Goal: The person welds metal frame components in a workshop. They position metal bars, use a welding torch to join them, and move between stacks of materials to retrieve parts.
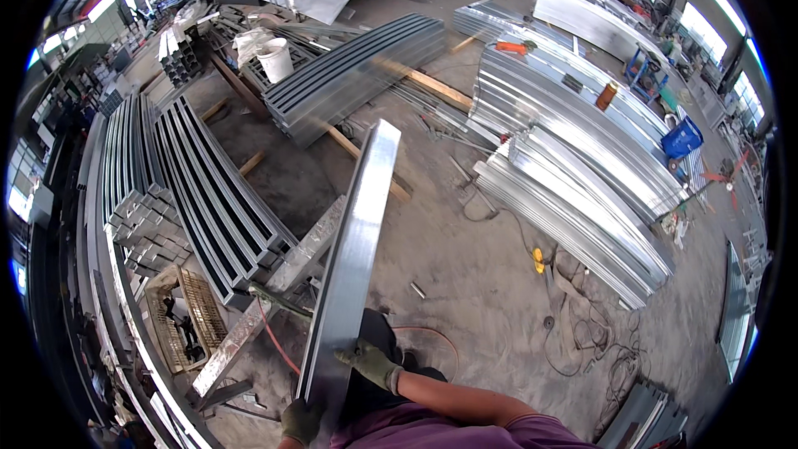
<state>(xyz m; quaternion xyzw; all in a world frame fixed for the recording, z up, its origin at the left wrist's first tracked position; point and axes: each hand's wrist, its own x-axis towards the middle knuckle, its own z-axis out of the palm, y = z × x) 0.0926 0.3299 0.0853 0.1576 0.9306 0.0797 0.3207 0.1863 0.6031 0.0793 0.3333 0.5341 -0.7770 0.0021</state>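
workshop floor (490, 274), grey concrete, dusty, crowded with stacks of galvanised steel. daylight through windows along the upper edges.

long steel channel (353, 258): bright, flat-faced, held up off the floor, near end at the person's chest, far end pointing away toward the middle of the hall. tilted slightly, leaning up and to the right in view.

left hand (301, 421), dark green work glove: under the channel's near end at its left edge, fingers wrapped on the metal, partly cut off by the lower rim.

right hand (370, 363), same kind of glove: on the channel's right edge, a little farther up than the left, fingers curled over the edge and clamped on it. bare forearm runs back to a purple sleeve.

around it:
- rusty steel beam (274, 291) lying just left of the channel, roughly parallel.
- red hose (278, 345) on the floor below, passing under the channel (its far run hidden).
- stack of dark channels (212, 199) further left.
- large piles of bright profiles (573, 175) well apart on the right.
- white bucket (276, 60) far back.
- blue crate (682, 138) at right.
- wooden bearers (432, 83) under the middle stack.
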